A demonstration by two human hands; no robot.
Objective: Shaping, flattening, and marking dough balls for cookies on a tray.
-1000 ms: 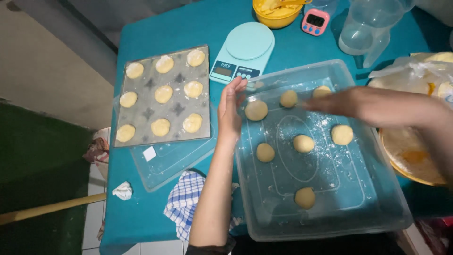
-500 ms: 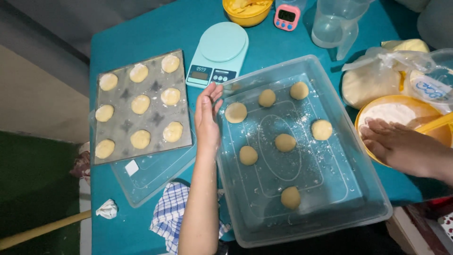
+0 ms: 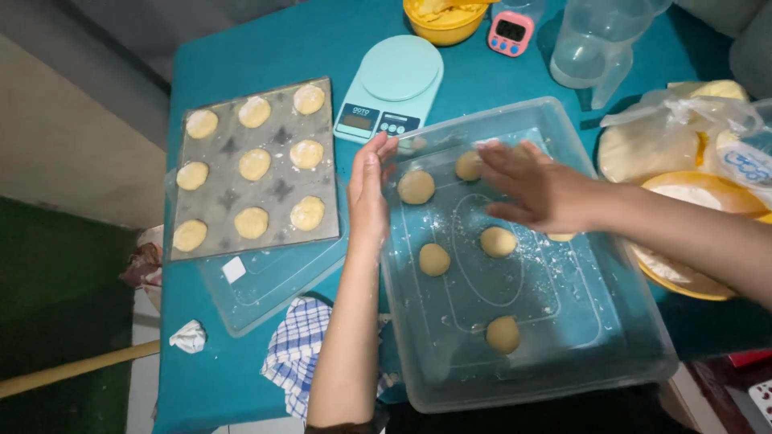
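Six dough balls show in the clear tub (image 3: 611,321), which sits on the teal counter (image 3: 265,48) straight before the person; one ball (image 3: 416,186) lies just beside the left hand (image 3: 368,189). That hand stands on edge at the tub's left wall, fingers straight and together, holding nothing. The right hand (image 3: 535,189) hovers flat and spread over the tub's far half, palm down, also empty; it hides part of a ball (image 3: 560,236) under its wrist and another at the far wall.

Left of the tub a grey tray (image 3: 233,201) carries nine flattened dough rounds and rests on a clear lid (image 3: 273,285). A checked cloth (image 3: 293,354) lies under the left forearm. Beyond the tub stand a pale scale (image 3: 390,84), a pink timer (image 3: 511,32), a yellow bowl (image 3: 442,20) and a clear jug (image 3: 595,48). To the right sit a flour bowl (image 3: 683,189) and bagged dough (image 3: 643,145).

Half a second earlier the right hand was at the flour bowl; it has since come across over the tub. The left hand has barely shifted.
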